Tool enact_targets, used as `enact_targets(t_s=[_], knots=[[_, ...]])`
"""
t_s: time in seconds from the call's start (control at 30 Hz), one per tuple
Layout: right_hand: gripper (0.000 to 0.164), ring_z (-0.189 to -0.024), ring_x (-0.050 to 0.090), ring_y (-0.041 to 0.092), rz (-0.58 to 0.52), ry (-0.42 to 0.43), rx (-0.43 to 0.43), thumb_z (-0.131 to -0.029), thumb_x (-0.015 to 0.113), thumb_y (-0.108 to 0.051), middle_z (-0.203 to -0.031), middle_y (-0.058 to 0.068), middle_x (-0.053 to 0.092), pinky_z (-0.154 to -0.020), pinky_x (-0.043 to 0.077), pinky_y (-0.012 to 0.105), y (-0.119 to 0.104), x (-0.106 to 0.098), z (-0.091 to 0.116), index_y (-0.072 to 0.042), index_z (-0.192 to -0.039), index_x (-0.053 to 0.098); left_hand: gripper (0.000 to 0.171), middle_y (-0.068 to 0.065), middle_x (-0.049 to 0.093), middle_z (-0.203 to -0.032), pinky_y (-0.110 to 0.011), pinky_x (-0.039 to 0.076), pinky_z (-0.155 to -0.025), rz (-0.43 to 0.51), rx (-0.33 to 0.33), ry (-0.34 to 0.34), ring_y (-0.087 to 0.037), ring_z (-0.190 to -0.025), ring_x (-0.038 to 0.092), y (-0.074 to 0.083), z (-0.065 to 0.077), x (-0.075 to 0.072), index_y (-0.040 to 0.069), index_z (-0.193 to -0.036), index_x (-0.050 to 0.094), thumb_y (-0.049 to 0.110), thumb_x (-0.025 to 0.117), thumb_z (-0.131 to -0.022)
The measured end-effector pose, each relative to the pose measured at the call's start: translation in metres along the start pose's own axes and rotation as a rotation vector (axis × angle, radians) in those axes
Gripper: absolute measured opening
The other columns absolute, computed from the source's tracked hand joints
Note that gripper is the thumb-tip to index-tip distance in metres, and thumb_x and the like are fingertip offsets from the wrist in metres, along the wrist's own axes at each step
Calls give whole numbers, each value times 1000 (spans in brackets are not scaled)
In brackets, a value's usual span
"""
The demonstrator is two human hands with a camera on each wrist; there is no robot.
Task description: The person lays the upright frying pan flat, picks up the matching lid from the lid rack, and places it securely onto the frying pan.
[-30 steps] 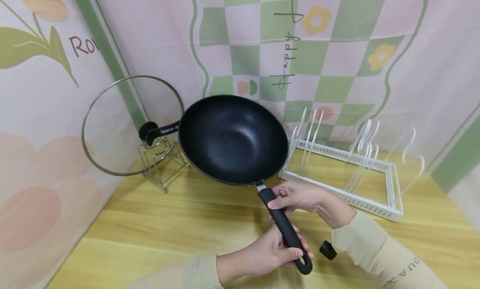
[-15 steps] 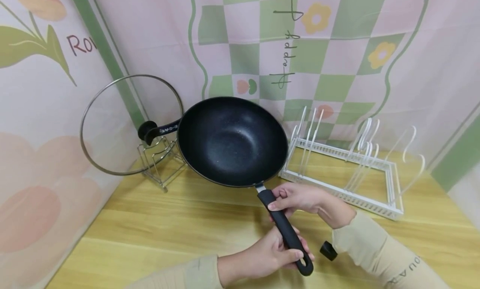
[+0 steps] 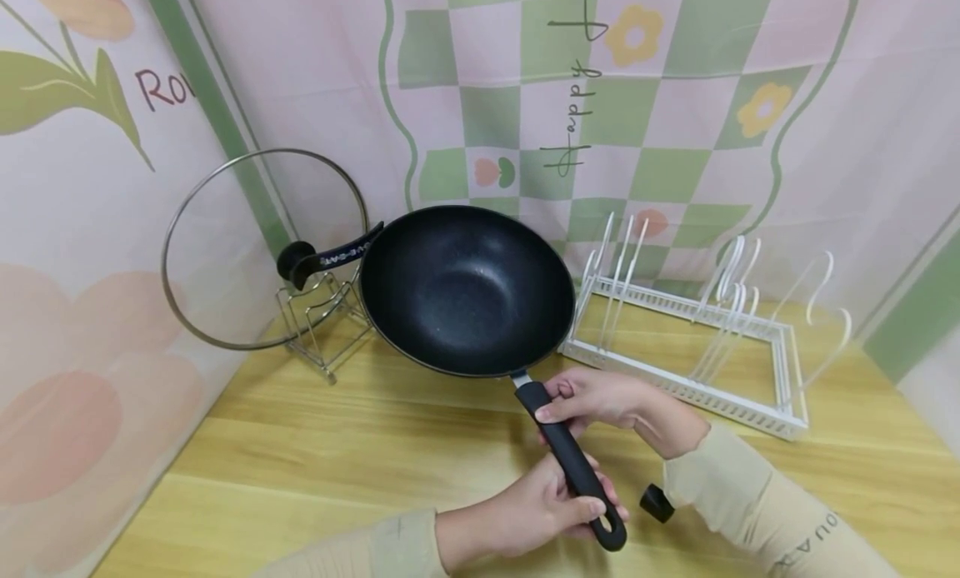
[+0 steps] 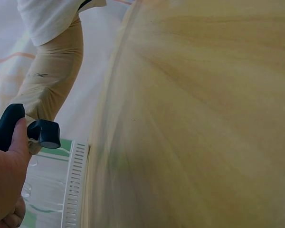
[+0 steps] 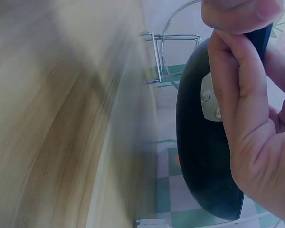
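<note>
A black wok (image 3: pixel 468 291) is held above the table, its dark inside facing me in the head view. My left hand (image 3: pixel 528 507) grips the far end of its long black handle (image 3: pixel 572 461), thumb on top near the hanging hole. Closer to the pan, my right hand (image 3: pixel 596 399) pinches the same handle between thumb and fingers. In the right wrist view the wok's outer side (image 5: pixel 199 142) and a riveted metal bracket (image 5: pixel 210 97) show beside the right hand (image 5: pixel 256 114). The left wrist view catches only part of the left hand (image 4: pixel 9 175) and the handle's end (image 4: pixel 9 126).
A glass lid (image 3: pixel 225 253) with a black knob stands upright in a small wire rack (image 3: pixel 326 345) at the left. At the right lies a white rack (image 3: pixel 675 382) with upright dividers. A small black piece (image 3: pixel 657 503) shows beside the right cuff. Printed cloth (image 3: pixel 487 62) hangs behind.
The wok's pan has tilted, its far rim dropping lower in the head view, so more of the lid's black handle shows. Both hands keep their grip on the handle, almost unmoved.
</note>
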State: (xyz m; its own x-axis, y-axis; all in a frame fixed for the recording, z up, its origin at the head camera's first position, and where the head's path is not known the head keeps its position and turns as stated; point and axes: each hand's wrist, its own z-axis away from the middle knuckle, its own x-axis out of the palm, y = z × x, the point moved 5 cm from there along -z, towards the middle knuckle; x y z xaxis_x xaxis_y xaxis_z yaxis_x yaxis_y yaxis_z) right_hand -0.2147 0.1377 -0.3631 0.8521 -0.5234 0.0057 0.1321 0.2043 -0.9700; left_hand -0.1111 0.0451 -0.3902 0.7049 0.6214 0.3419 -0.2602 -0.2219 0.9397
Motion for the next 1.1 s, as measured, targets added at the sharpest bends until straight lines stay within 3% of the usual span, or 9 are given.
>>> enact_targets(t_s=[0.17,0.37,0.57,0.77,0.93,1.1], knots=[[15,-80,72,13,0,2,6,-101,64,-10,-89,11,75,-70,60,23,2,0,-1,4,-99,65,26,-8,61,-116,-35,55,-95,8,-9,1,-38,-125,60,-1,0,-1,-9,-127,40,-9,49,-103],[21,-81,71,12,0,-9,0,-102,64,-11,-90,10,74,-71,60,23,2,0,-2,10,-101,63,24,-15,61,-120,-35,55,-95,15,-14,9,-35,-124,61,-2,0,-2,-4,-125,43,-8,50,-103],[17,-79,71,11,-4,-8,9,-102,64,-11,-89,9,74,-70,60,22,3,0,-2,6,-99,64,23,-12,61,-118,-37,54,-97,29,-17,7,-33,-124,61,-2,0,-2,-4,-125,44,-7,50,-103],[21,-79,71,10,-4,-14,4,-102,63,-10,-89,9,74,-70,60,21,4,1,-2,11,-100,63,23,-20,59,-123,-37,53,-98,33,-27,-4,-33,-126,60,-3,1,-1,-4,-126,43,-6,49,-104],[16,-79,71,10,-11,-22,-2,-102,63,-10,-89,8,75,-70,60,21,5,1,-2,5,-99,65,25,-18,60,-124,-40,53,-99,40,-38,-2,-34,-126,59,-3,1,-1,-5,-128,41,-6,49,-104],[18,-79,71,10,-24,-30,-9,-103,62,-10,-89,7,75,-69,59,21,6,1,-3,8,-101,63,23,-31,56,-129,-37,54,-98,41,-46,-5,-30,-124,61,-2,1,-2,-5,-127,44,-5,49,-105]])
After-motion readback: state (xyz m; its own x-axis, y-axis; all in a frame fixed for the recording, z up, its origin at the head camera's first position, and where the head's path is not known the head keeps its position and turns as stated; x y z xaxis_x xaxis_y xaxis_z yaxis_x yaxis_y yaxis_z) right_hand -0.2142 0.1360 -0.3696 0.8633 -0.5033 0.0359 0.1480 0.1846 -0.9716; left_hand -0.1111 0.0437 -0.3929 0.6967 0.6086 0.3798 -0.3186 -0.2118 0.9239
